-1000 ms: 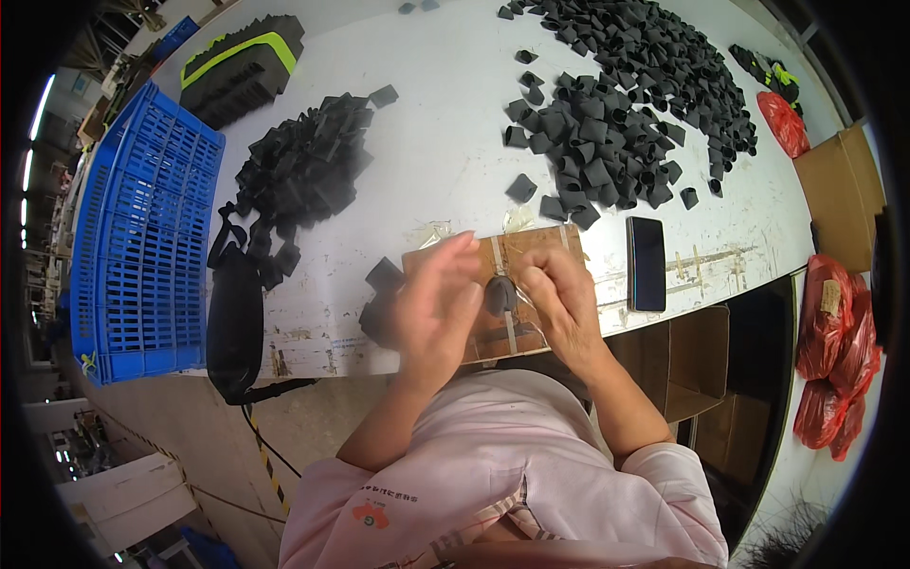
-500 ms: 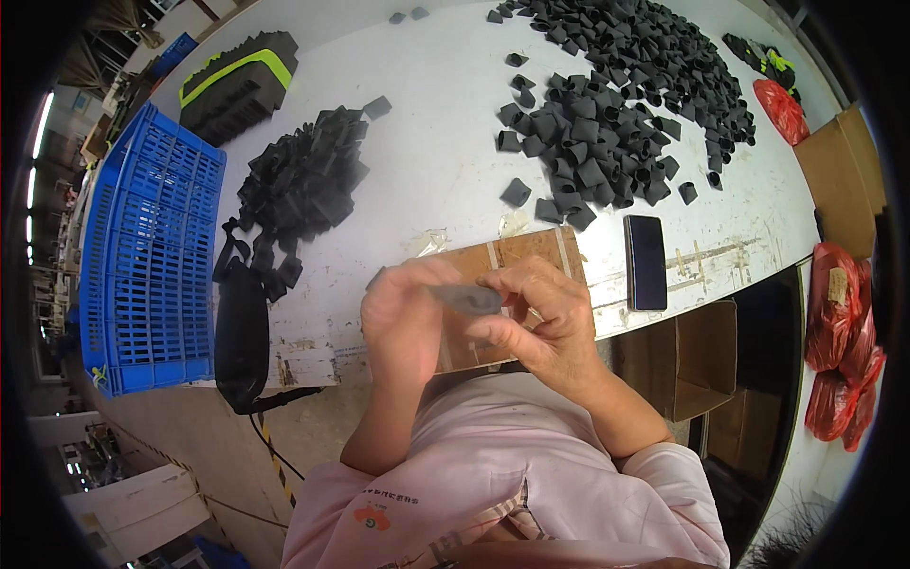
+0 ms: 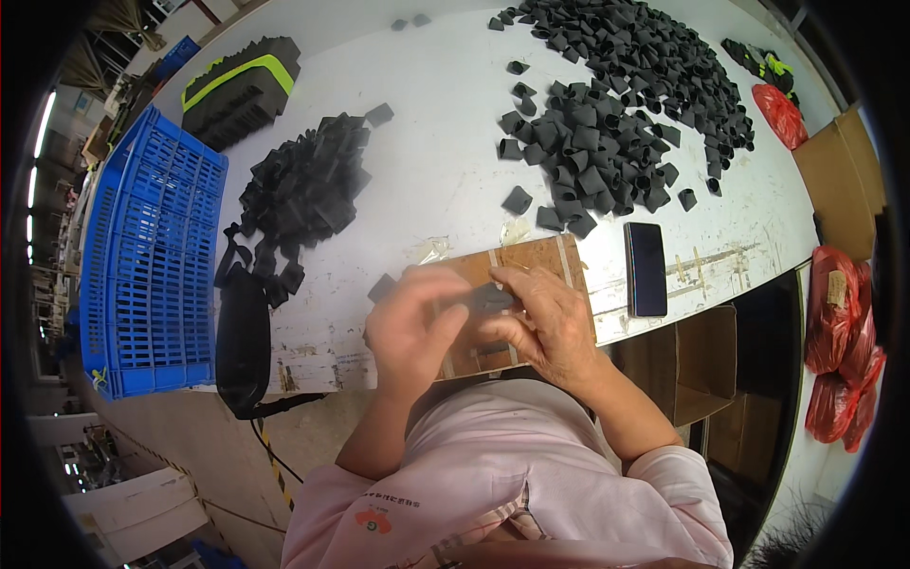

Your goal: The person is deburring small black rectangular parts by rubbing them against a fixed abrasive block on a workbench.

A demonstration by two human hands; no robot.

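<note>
A small dark grey, sleeve-like piece (image 3: pixel 491 299) is pinched between the thumb and fingers of my right hand (image 3: pixel 552 318). Beside it, my left hand (image 3: pixel 413 321) is smeared by motion, its thumb pointing toward the piece; whether it grips anything is hidden. Both hands are over a brown board (image 3: pixel 542 256) with pale tape strips, lying at the table's near edge. Another flat dark piece (image 3: pixel 382 287) lies just left of my left hand. Short open black tubes form a large pile (image 3: pixel 607 152) at the far right, and flat dark pieces are heaped (image 3: pixel 308 180) at the left.
A blue plastic crate (image 3: pixel 156 266) and a black pouch (image 3: pixel 244 341) are at the left edge. Behind them lies a dark stack with a yellow-green band (image 3: pixel 242 83). To the right are a phone (image 3: pixel 646 270), red plastic bags (image 3: pixel 834 313) and cardboard boxes (image 3: pixel 701 365).
My left hand has shifted slightly right and turned, its thumb now nearer the dark piece. The piece now shows only at my right fingers, where before it stretched toward the left hand.
</note>
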